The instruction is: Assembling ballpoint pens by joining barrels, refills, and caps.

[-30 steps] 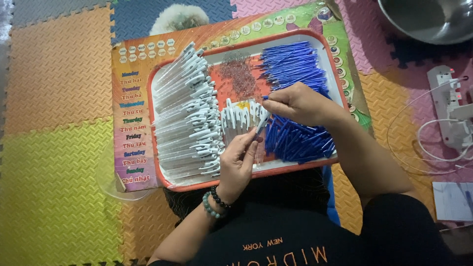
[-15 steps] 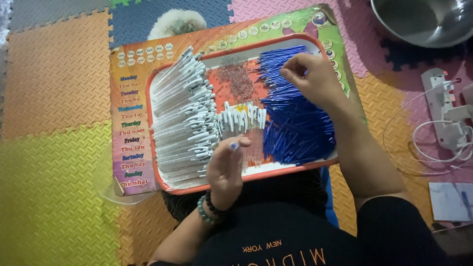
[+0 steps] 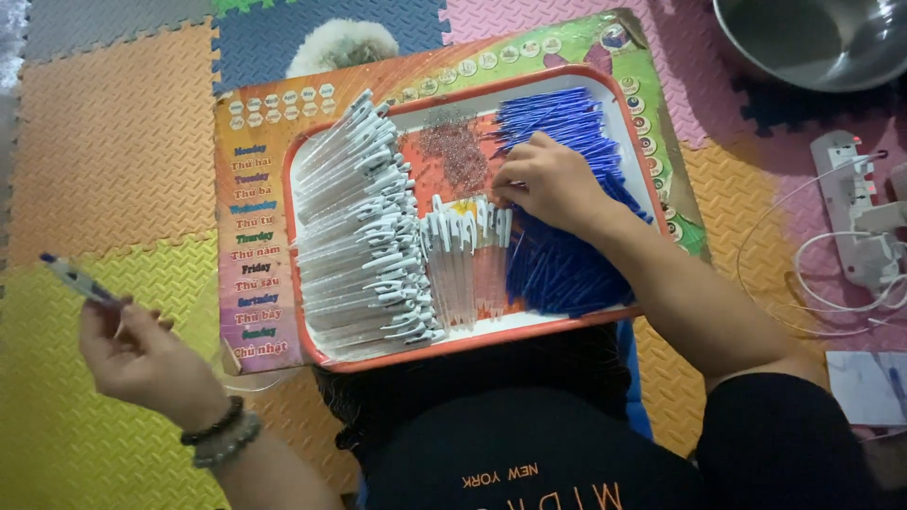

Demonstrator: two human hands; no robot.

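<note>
Holding an assembled pen (image 3: 77,280) by its lower end, the left hand (image 3: 142,354) is raised well out to the left of the tray (image 3: 295,247), above the yellow foam mat (image 3: 57,444); the fingers are pinched shut on the barrel, and the pen's blue tip points up and away. Over on the tray, the right hand (image 3: 551,184) is laid on the heap of blue refills (image 3: 567,255), its fingers curled down into the pile as if one is being picked; whether a refill is already gripped cannot be told. Between the two hands, a short row of clear barrels with white clips (image 3: 468,260) is stood in the middle of the tray, and a much larger stack of the same barrels (image 3: 354,231) is fanned along its left side. A patch of small springs (image 3: 453,151) is seen at the top centre. Judging from these piles, much of the assembling appears to be left: many barrels and many refills are not yet joined. Further out, a steel bowl (image 3: 812,38) and a white power strip (image 3: 855,212) with cables are set on the mats to the right
</note>
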